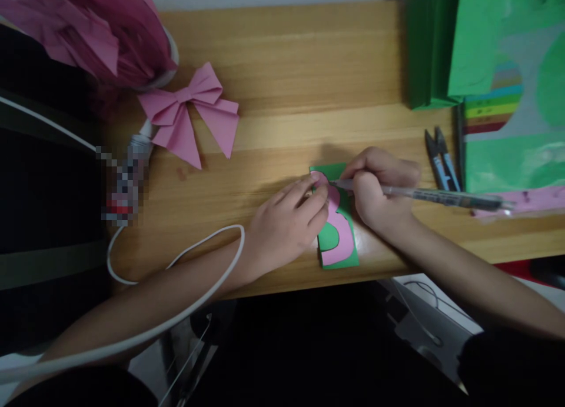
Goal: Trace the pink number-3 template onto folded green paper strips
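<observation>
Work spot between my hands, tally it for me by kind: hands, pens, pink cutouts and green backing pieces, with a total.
Hands: 2, left hand and right hand
Pens: 1 pen
Pink cutouts: 1 pink cutout, seemingly one piece, partly hidden by fingers
Green backing pieces: 1 green backing piece
Total: 5

Dim light, soft shadows on tabletop (286, 54), pixelated tube (132, 177), seemingly slight blur

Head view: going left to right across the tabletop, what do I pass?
Tube, pink paper bow, left hand, pink cutout, right hand, dark-tipped blue tool, green package.
</observation>
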A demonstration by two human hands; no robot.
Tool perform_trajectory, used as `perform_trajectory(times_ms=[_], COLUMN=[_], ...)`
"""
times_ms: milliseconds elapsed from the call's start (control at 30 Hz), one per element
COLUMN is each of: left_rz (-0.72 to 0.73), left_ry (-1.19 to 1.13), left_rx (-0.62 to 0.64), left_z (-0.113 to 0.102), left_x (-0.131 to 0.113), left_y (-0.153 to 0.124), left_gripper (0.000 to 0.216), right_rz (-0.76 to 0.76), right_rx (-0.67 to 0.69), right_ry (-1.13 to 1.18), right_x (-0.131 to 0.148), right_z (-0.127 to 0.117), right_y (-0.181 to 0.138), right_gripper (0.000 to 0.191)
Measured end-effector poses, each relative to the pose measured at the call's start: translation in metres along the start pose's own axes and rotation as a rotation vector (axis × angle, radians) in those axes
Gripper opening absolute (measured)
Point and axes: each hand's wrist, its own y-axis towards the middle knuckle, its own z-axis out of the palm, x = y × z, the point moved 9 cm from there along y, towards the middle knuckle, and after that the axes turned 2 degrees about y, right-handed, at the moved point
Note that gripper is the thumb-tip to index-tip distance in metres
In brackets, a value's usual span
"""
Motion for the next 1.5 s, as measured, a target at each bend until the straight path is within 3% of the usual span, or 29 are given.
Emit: perform_trajectory(times_ms=[1500], left_rz=[0.048], left_ry=[0.006], left_rx=[-0.016], left_z=[-0.0005], left_x=[-0.0045], left_y=[0.0005], left_gripper=[0.027], right_rz=[-0.002], right_rx=[0.008], right_ry=[-0.031], right_x=[0.0003], right_z=[-0.0049], right_y=[-0.0028], right_gripper=[0.020])
